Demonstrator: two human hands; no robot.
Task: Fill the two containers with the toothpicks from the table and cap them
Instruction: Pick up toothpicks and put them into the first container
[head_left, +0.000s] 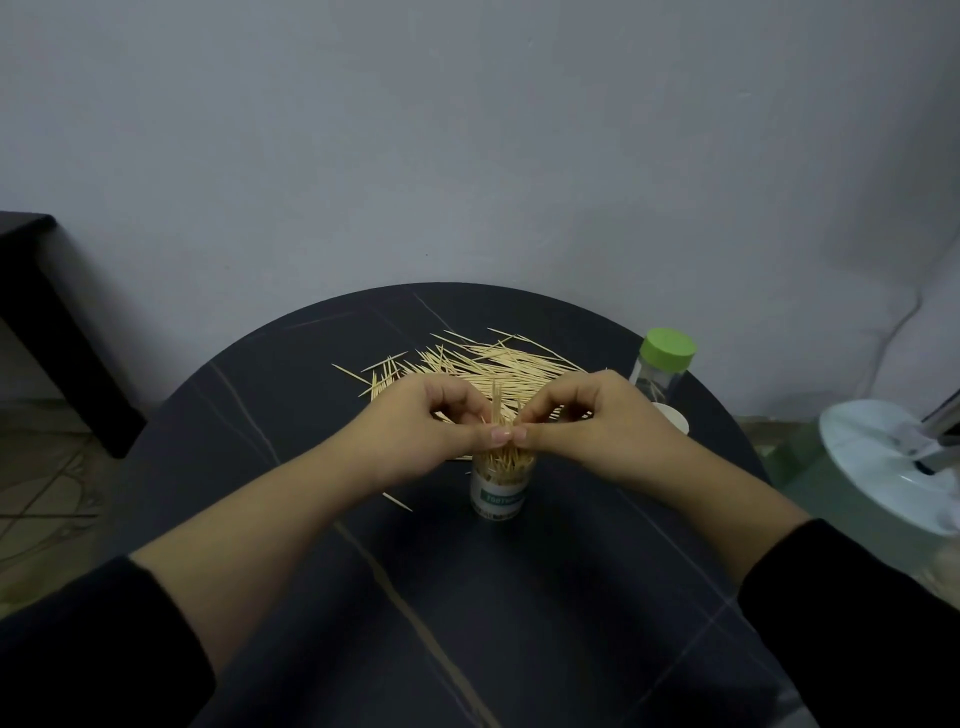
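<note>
A small clear container (501, 493) with a teal label stands uncapped in the middle of the dark round table (322, 519), packed with upright toothpicks. My left hand (426, 426) and my right hand (587, 421) meet just above its mouth, both pinching a bundle of toothpicks (497, 410) that sticks up between the fingertips. A loose pile of toothpicks (483, 364) lies behind the hands. A second clear container with a green cap (662, 364) stands at the right rim. A white lid (672, 415) lies beside it, partly hidden by my right hand.
A single stray toothpick (397, 501) lies left of the open container. A white round lamp base (893, 467) stands off the table to the right. A dark piece of furniture (47, 322) sits at the left, and a grey wall rises behind the table.
</note>
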